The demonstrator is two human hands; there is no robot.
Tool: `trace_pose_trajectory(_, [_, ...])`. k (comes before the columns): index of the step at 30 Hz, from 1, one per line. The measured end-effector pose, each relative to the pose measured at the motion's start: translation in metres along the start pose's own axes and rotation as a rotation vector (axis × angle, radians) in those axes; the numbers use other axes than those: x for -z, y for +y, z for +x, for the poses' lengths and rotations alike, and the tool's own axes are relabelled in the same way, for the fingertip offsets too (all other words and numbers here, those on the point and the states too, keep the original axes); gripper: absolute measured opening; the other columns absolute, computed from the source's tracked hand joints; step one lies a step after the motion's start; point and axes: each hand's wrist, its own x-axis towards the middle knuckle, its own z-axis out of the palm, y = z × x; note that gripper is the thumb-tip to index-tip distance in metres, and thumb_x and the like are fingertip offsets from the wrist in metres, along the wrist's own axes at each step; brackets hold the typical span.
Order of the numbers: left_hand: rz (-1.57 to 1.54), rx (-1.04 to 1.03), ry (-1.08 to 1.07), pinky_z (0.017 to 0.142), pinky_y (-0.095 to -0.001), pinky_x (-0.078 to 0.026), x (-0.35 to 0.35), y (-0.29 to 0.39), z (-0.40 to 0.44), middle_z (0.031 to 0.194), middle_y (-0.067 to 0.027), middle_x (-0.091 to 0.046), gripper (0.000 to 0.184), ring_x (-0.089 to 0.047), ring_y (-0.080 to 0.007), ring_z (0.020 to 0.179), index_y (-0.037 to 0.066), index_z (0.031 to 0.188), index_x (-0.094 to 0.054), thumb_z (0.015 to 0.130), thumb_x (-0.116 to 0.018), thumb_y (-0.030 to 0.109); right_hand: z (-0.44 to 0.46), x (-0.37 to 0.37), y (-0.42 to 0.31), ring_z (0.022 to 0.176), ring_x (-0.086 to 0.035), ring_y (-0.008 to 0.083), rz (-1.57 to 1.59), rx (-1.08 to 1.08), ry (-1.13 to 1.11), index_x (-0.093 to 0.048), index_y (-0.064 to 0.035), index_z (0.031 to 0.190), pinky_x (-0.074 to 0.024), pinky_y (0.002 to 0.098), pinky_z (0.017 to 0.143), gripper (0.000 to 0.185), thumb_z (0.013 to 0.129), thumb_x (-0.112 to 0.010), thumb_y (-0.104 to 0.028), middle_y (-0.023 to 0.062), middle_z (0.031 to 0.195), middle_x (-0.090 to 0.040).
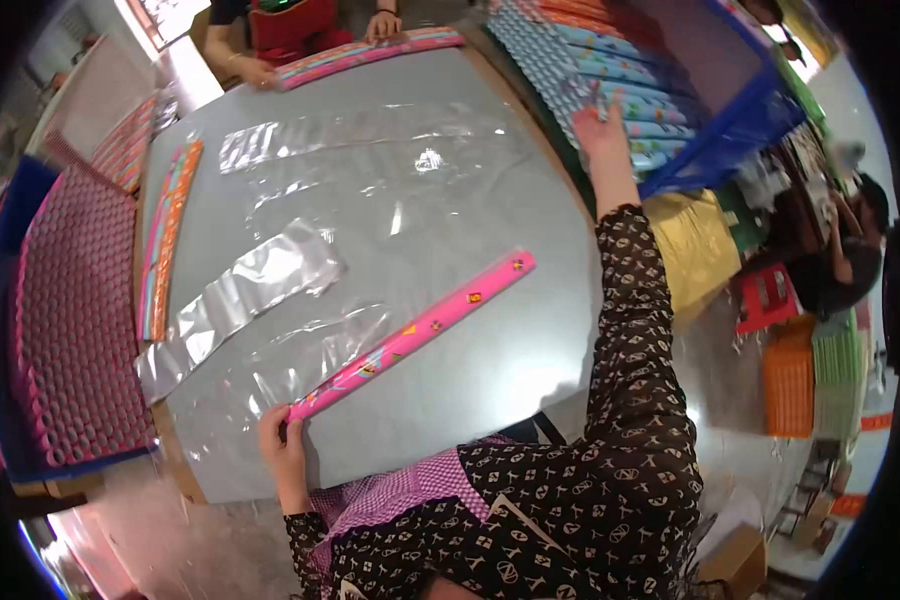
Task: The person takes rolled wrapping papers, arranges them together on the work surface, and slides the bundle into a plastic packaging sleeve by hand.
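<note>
On the grey table [450, 370] a pink patterned roll [435, 326] lies diagonally. My left hand [282, 432] is closed round its lower left end. At the upper right, my right hand [600, 125] reaches onto a stack of light blue patterned rolls [650, 103] beside a blue bin; its fingers are partly lost among the rolls and shiny film. Clear plastic sleeves [260, 275] lie flat across the left and middle of the table.
Orange, blue and pink rolls [175, 240] lie at the table's left edge. A blue crate [80, 320] of pink rolls stands beyond. Across the table, a co-worker's hands [382, 27] touch more rolls. A blue bin [760, 110] stands at the upper right, above yellow wrapping [692, 245].
</note>
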Motion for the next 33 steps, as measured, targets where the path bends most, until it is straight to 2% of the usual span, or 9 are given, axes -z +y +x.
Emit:
trace_pose_trajectory(2, [0.027, 0.023, 0.026, 0.091, -0.0326, -0.047, 0.003, 0.006, 0.001, 0.11, -0.0124, -0.062, 0.019, -0.059, -0.024, 0.102, 0.0, 0.103, -0.061, 0.085, -0.065, -0.001, -0.002, -0.027, -0.006, 0.106, -0.052, 0.0327, 0.112, -0.079, 0.258, -0.048, -0.0009, 0.121, -0.0433, 0.0478, 0.096, 0.07, 0.084, -0.066, -0.057, 0.0179, 0.108, -0.056])
trace_pose_trajectory(4, [0.086, -0.035, -0.069, 0.089, -0.0303, -0.047, 0.005, 0.012, 0.003, 0.113, -0.0099, -0.059, 0.02, -0.057, -0.02, 0.101, 0.0, 0.107, -0.059, 0.088, -0.063, 0.0, -0.005, -0.015, -0.004, 0.11, -0.051, 0.0343, 0.065, 0.056, -0.092, -0.043, 0.002, 0.128, -0.0423, 0.0493, 0.099, 0.077, 0.083, -0.067, -0.056, 0.0188, 0.113, -0.053])
trace_pose_trajectory(9, [0.042, -0.065, 0.013, 0.087, -0.0324, -0.048, 0.002, 0.008, 0.003, 0.108, -0.0121, -0.063, 0.021, -0.06, -0.0245, 0.099, 0.001, 0.102, -0.062, 0.082, -0.068, 0.001, -0.015, -0.054, -0.011, 0.107, -0.056, 0.0347, 0.102, 0.099, 0.391, -0.051, -0.0005, 0.123, -0.0494, 0.0516, 0.091, 0.061, 0.088, -0.061, -0.049, 0.0194, 0.116, -0.056])
trace_pose_trajectory(16, [0.032, -0.077, -0.022, 0.084, -0.0303, -0.048, 0.003, 0.006, 0.003, 0.11, -0.0117, -0.061, 0.023, -0.059, -0.0225, 0.098, 0.001, 0.104, -0.062, 0.082, -0.068, -0.001, 0.031, -0.021, -0.018, 0.115, -0.052, 0.0342, 0.033, 0.059, 0.201, -0.04, 0.001, 0.132, -0.0487, 0.0501, 0.092, 0.07, 0.091, -0.057, -0.053, 0.0203, 0.125, -0.05])
trace_pose_trajectory(24, [0.087, -0.105, -0.022, 0.084, -0.0316, -0.049, 0.004, 0.006, 0.002, 0.111, -0.013, -0.061, 0.024, -0.059, -0.0247, 0.099, 0.001, 0.104, -0.062, 0.081, -0.069, -0.001, 0.02, -0.021, -0.008, 0.091, -0.059, 0.0309, -0.259, 0.123, 0.172, -0.049, -0.0047, 0.12, -0.053, 0.044, 0.076, 0.051, 0.095, -0.05, -0.05, 0.0177, 0.108, -0.057])
trace_pose_trajectory(26, [0.049, -0.061, -0.021, 0.085, -0.0324, -0.049, 0.003, 0.004, 0.001, 0.111, -0.013, -0.062, 0.025, -0.059, -0.0253, 0.099, 0.002, 0.104, -0.062, 0.08, -0.069, -0.001, -0.001, -0.046, -0.02, 0.09, -0.058, 0.0303, 0.084, -0.026, 0.344, -0.048, -0.0046, 0.12, -0.0525, 0.0464, 0.076, 0.041, 0.095, -0.055, -0.036, 0.0152, 0.109, -0.055])
trace_pose_trajectory(30, [0.017, -0.05, -0.01, 0.085, -0.0332, -0.049, 0.002, 0.007, 0.002, 0.11, -0.0128, -0.062, 0.025, -0.059, -0.0259, 0.098, 0.002, 0.104, -0.063, 0.08, -0.07, -0.001, 0.03, 0.084, -0.042, 0.092, -0.058, 0.03, 0.112, -0.031, 0.135, -0.046, -0.0064, 0.123, -0.0517, 0.0489, 0.077, 0.037, 0.095, -0.055, -0.029, 0.0139, 0.113, -0.054])
trace_pose_trajectory(32, [0.046, -0.083, -0.012, 0.085, -0.0332, -0.049, 0.003, 0.006, 0.002, 0.109, -0.0125, -0.063, 0.026, -0.059, -0.026, 0.098, 0.002, 0.104, -0.062, 0.079, -0.07, -0.001, 0.158, 0.107, -0.009, 0.095, -0.058, 0.0309, -0.889, 0.857, -0.158, -0.046, -0.008, 0.127, -0.051, 0.0519, 0.077, 0.036, 0.096, -0.051, -0.026, 0.0138, 0.114, -0.054])
trace_pose_trajectory(33, [0.045, -0.082, -0.012, 0.085, -0.0332, -0.049, 0.002, 0.006, 0.002, 0.109, -0.0125, -0.063, 0.026, -0.059, -0.026, 0.098, 0.002, 0.104, -0.062, 0.079, -0.07, -0.001, 0.072, 0.131, -0.047, 0.095, -0.058, 0.0309, -0.889, 0.857, -0.158, -0.046, -0.008, 0.127, -0.051, 0.0519, 0.077, 0.036, 0.096, -0.051, -0.026, 0.0138, 0.114, -0.054])
